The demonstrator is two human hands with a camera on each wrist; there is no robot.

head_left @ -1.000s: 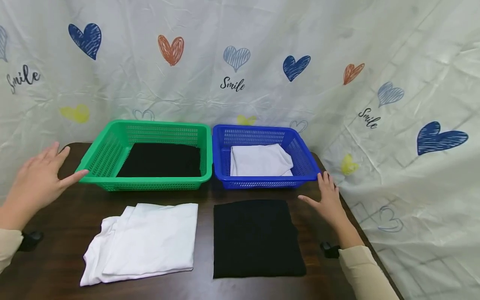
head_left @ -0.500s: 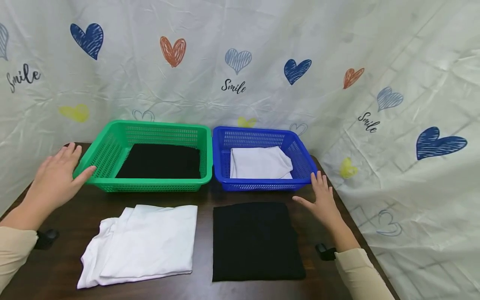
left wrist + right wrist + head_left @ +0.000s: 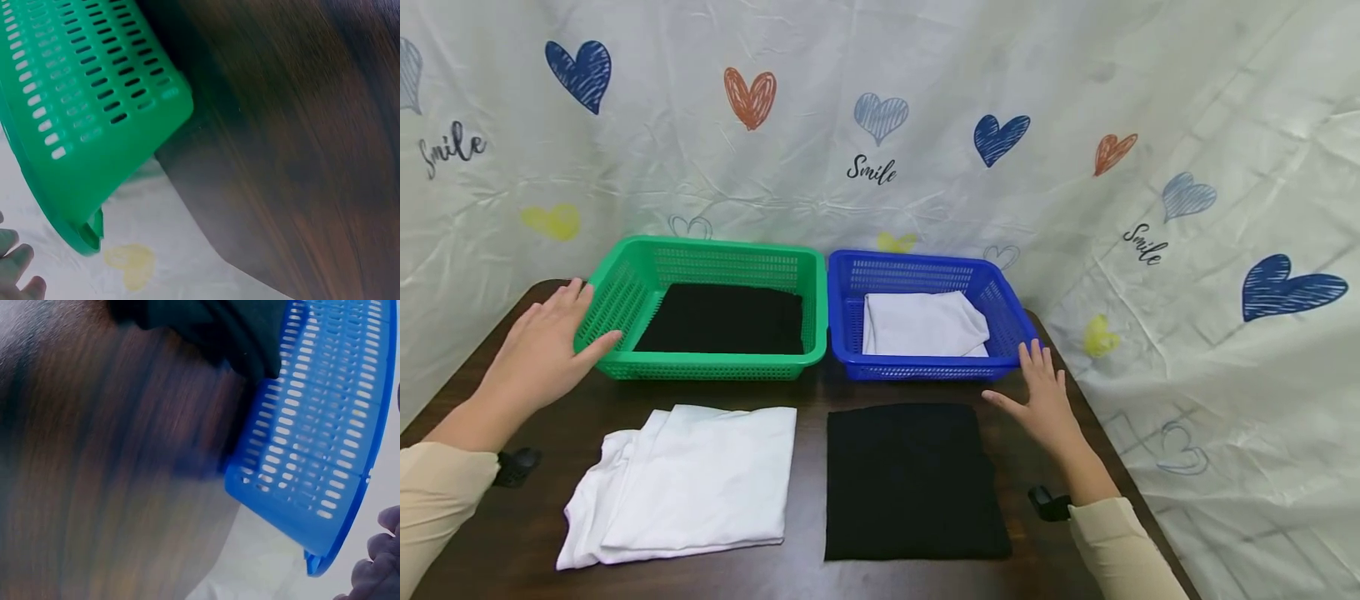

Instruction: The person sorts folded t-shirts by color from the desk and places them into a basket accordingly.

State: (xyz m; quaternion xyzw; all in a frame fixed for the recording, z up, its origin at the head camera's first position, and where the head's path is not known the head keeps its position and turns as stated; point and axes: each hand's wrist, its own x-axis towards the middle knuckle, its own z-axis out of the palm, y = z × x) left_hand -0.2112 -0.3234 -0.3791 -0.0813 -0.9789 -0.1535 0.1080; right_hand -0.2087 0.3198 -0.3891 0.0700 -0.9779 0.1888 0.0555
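My left hand (image 3: 546,354), fingers spread, is beside the left end of the green basket (image 3: 700,367) and overlaps its rim in the head view. In that basket lies a folded black cloth (image 3: 726,321). Fingers extended, my right hand (image 3: 1043,400) is at the near right corner of the blue basket (image 3: 925,367), which holds a folded white cloth (image 3: 921,325). Neither hand holds anything. A folded white garment (image 3: 700,483) lies on the table before the green basket, and a folded black garment (image 3: 913,483) before the blue one.
The dark wooden table (image 3: 808,500) carries both baskets side by side at its back edge. A pale curtain (image 3: 805,50) printed with hearts and "Smile" hangs behind and along the right side.
My left hand has moved right, closer to the green basket. My right hand has shifted slightly left. The baskets and cloths stay in place.
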